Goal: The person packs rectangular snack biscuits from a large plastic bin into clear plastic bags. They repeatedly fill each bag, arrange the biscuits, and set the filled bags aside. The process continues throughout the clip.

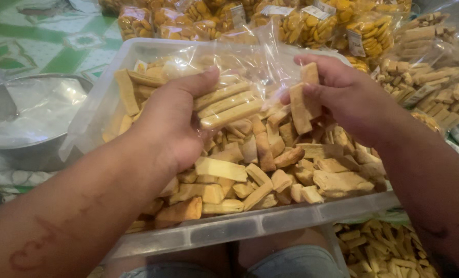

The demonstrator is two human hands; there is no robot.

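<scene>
A clear bag, held open over the far half of the bin, has a few biscuit sticks in it, while most of the sticks lie loose in the bin, so by my reckoning the filling has only begun. My left hand curls down over the bag's near edge, thumb pinning plastic and sticks alike; my right hand, just right of the bag's mouth, is closed on two sticks stood upright. Filled bags are stacked beyond the bin, and a steel bowl sits to its left.
</scene>
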